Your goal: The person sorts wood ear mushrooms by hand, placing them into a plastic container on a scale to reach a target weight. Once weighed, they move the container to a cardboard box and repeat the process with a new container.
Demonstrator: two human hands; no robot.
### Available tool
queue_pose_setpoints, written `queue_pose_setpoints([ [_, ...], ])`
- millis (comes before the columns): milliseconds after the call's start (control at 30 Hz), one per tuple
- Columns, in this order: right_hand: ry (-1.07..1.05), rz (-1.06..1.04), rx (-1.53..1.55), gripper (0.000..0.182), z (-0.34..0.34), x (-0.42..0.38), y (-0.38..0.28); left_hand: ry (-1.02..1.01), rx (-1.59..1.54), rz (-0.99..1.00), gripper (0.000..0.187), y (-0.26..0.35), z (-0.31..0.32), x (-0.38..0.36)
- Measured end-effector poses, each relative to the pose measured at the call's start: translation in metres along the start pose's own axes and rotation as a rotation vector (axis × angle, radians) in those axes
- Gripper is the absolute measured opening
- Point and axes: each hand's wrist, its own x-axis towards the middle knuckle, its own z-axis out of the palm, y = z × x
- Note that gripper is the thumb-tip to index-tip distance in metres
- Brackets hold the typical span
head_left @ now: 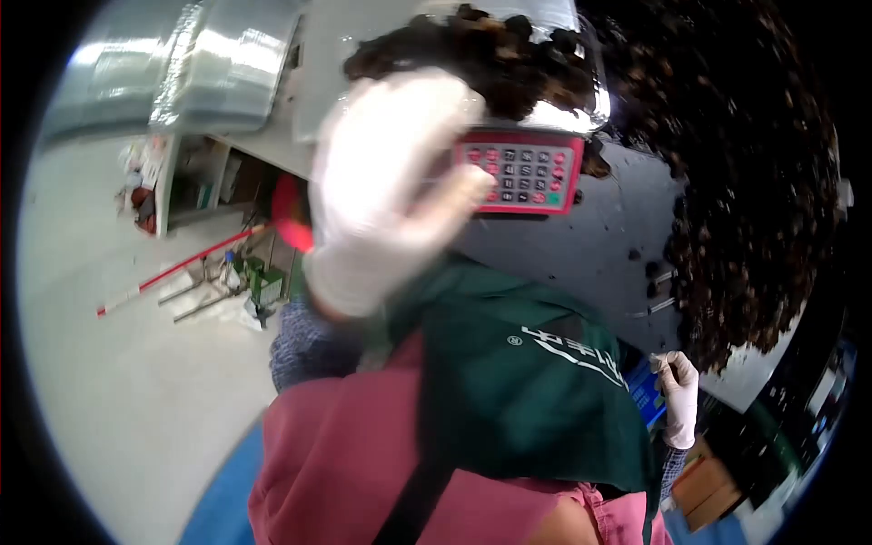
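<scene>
My left hand [391, 182], in a white glove and blurred by motion, is raised over a red scale with a keypad [520, 173]. Its thumb stands apart from the fingers, with nothing visible between them, and the fingertips overlap a heap of dark brown, lumpy pieces [509, 59]. Those pieces lie in a clear plastic tray [595, 104] behind the keypad. Low on the right, my gloved right hand [679, 400] has thumb and fingers pinched together beside a blue packet [647, 395]; what they hold, if anything, I cannot tell.
A large pile of similar dark pieces [745, 182] covers the right of the grey table [581, 263]. Stacked clear plastic trays [182, 64] stand at the upper left. On the floor are a red-and-white pole [182, 265] and a green device [265, 283]. Cardboard boxes [707, 490] sit lower right.
</scene>
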Motion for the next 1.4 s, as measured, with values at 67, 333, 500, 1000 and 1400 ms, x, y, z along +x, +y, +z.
queue_pose_setpoints([
  [67, 0.152, -0.059, -0.545, 0.009, -0.013, -0.017, 0.031, 0.017, 0.003, -0.01, 0.07, -0.029, -0.013, 0.008],
  [333, 0.345, -0.431, -0.78, 0.05, 0.005, -0.004, -0.014, -0.216, 0.217, -0.044, 0.072, -0.096, 0.0, 0.031],
  [500, 0.233, -0.763, -0.882, 0.048, 0.045, 0.058, -0.115, -0.168, 0.134, -0.067, 0.063, -0.115, 0.009, 0.021],
  [1000, -0.279, -0.551, 0.277, 0.015, 0.133, 0.143, -0.282, -0.103, -0.55, -0.904, 0.027, -0.092, -0.032, -0.019],
  [1400, -0.16, -0.989, 0.224, 0.018, 0.157, 0.171, -0.33, 0.073, -0.546, -0.835, 0.013, -0.142, -0.037, 0.026],
])
